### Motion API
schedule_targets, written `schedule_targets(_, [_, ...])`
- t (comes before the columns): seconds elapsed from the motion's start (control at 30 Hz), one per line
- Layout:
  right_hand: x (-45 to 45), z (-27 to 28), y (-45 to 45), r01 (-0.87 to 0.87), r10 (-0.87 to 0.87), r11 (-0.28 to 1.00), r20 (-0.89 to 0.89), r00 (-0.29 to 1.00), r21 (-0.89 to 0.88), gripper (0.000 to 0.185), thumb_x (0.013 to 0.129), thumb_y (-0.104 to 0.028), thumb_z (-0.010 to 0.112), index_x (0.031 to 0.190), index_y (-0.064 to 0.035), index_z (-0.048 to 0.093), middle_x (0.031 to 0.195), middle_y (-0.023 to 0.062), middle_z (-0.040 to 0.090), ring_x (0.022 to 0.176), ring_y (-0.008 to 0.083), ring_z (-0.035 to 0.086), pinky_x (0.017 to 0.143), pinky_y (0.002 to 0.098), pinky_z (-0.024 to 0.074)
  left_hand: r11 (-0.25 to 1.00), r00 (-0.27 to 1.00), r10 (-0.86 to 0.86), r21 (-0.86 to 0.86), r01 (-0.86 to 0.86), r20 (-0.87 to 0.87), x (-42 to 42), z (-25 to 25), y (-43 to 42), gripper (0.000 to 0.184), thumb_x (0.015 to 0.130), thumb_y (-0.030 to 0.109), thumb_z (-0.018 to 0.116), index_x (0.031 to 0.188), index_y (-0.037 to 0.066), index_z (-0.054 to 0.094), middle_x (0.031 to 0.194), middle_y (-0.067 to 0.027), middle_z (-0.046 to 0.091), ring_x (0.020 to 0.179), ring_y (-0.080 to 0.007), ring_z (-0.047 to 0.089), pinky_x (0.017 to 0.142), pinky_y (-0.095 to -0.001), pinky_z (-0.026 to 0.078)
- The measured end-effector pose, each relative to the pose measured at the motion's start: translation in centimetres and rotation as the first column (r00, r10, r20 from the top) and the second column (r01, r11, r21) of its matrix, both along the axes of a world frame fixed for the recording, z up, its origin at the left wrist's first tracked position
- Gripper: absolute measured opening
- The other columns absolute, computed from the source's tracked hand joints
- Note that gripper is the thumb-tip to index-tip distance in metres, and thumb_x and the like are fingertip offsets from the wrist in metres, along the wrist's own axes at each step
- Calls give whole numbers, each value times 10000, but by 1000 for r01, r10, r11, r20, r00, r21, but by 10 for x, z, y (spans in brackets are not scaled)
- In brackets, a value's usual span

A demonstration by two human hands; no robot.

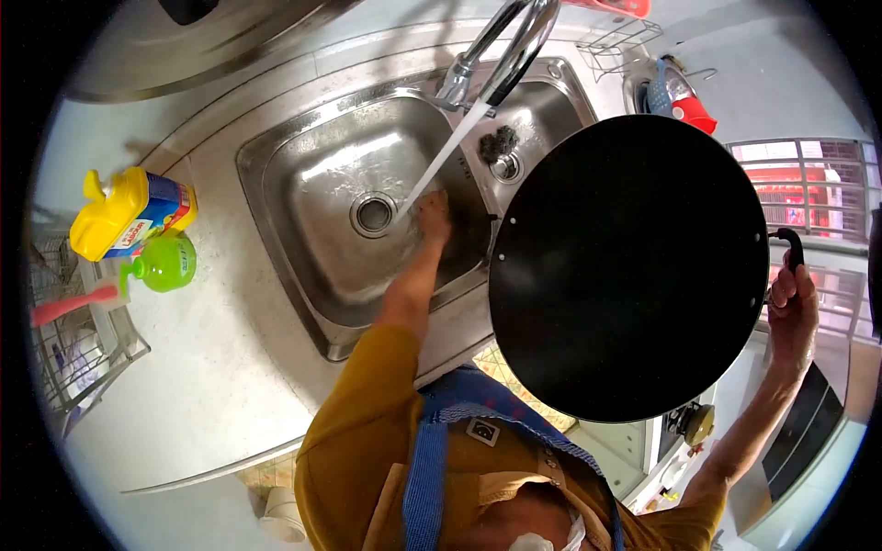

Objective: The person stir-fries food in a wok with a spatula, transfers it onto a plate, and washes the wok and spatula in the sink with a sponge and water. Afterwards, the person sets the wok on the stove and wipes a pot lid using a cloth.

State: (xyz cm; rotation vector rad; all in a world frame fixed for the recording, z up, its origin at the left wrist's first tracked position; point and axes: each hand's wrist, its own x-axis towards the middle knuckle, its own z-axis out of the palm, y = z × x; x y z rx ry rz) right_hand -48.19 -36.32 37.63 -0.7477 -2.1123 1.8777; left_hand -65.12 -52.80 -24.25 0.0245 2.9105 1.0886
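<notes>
A large black wok (634, 266) is raised over the right side of the sink, its dark inside facing the camera. My right hand (792, 298) is closed round its black side handle at the right. My left hand (434, 219) is down in the larger steel basin (331, 266), beside the stream of water from the faucet (519, 60). Its fingers are blurred, and what they hold, if anything, cannot be made out. The water falls near the drain (374, 215). The wok's other handle, at its left edge, is near the basin's right wall.
A dark scrubber (497, 144) lies in the smaller basin. On the left counter stand a yellow jug (129, 216) and a green bottle (167, 263), near a pink-handled brush (78, 303) and a wire rack (78, 367). A large metal lid (184, 55) is at the upper left.
</notes>
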Motion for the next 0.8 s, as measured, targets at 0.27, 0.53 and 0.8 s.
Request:
schedule_targets(0.27, [-11,-4,-15,-27,28,999,-35,999,22,302,894,-221,474,1059,32,463,684,-25,377,605,65,347,525,190,283,-30,660,-622,829,-558,421,16,100,-121,305,863,311,429,955,54,566,832,-62,604,733,-187,583,639,-334,477])
schedule_targets(0.53, [-21,-1,-65,-88,90,996,-58,994,27,263,859,-182,504,1005,37,505,651,-10,361,595,91,353,563,212,310,380,814,-441,900,-214,379,16,112,-49,305,826,285,543,998,33,557,874,-25,595,750,-122,547,676,-238,432])
schedule_targets(0.8, [-9,7,-39,-18,23,999,-122,992,39,232,883,-218,499,961,-1,479,647,-37,332,561,60,297,509,208,256,-63,784,-340,819,-570,520,24,149,-66,251,717,189,695,907,55,603,835,-22,603,682,-141,585,593,-268,481])
